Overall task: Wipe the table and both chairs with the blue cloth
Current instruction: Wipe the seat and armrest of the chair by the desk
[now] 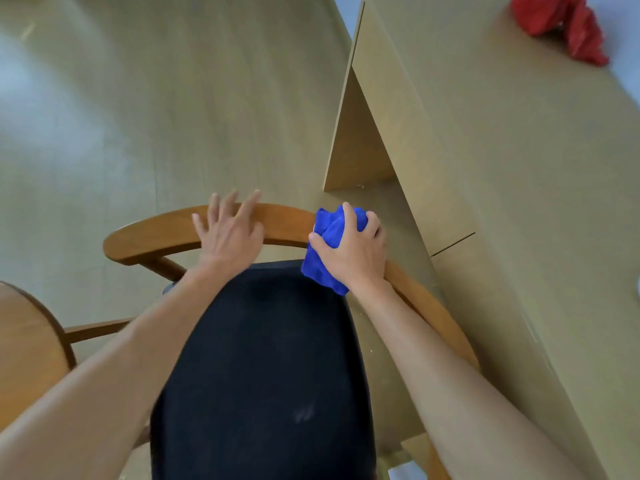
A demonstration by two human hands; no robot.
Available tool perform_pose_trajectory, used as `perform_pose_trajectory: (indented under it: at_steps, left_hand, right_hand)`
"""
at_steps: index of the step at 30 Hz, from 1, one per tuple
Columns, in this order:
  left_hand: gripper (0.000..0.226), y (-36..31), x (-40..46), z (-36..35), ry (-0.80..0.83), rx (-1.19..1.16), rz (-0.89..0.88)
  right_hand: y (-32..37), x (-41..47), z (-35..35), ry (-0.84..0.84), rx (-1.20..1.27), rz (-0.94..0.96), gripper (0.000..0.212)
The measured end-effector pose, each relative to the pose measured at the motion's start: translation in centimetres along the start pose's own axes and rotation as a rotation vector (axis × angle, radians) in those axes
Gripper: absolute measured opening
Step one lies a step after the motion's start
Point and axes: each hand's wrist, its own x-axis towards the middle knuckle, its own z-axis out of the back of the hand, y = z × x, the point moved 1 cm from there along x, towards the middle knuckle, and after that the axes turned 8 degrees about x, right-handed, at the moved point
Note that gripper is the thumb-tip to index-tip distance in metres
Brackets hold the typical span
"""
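Note:
A wooden chair (pixel 152 233) with a curved backrest rail and a black seat cushion (pixel 263 368) stands below me. My right hand (pixel 353 251) grips the bunched blue cloth (pixel 329 237) and presses it on the rail's right bend. My left hand (pixel 228 230) rests flat on the rail's top, fingers spread. The light wooden table (pixel 502 150) runs along the right side, close to the chair. Part of a second wooden chair (pixel 27 344) shows at the lower left edge.
A crumpled red cloth (pixel 561 26) lies on the table's far end at the top right. Light wood-look floor (pixel 121 116) spreads to the left and beyond the chair. The table's side panel (pixel 356 147) stands just past the cloth.

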Motion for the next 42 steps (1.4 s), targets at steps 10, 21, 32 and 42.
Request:
perform_pose_trajectory:
  at_steps: [10, 21, 32, 42]
  left_hand:
    - [0.102, 5.1, -0.2, -1.9, 0.173, 0.396, -0.002]
    - [0.103, 4.4, -0.2, 0.0, 0.313, 0.4, 0.007]
    - [0.046, -5.2, -15.0, 6.0, 0.542, -0.443, -0.037]
    - [0.021, -6.5, -29.4, 20.0, 0.203, -1.34, 0.072]
  right_hand:
    - [5.3, 1.8, -5.7, -0.024, -0.292, 0.381, 0.067]
    - [-7.4, -10.2, 6.4, -0.166, -0.542, -0.034, 0.057]
    - [-0.2, -17.4, 14.1, -0.094, 0.183, -0.013, 0.045]
    - [11.6, -25.4, 16.7, 0.309, 0.83, 0.317, 0.092]
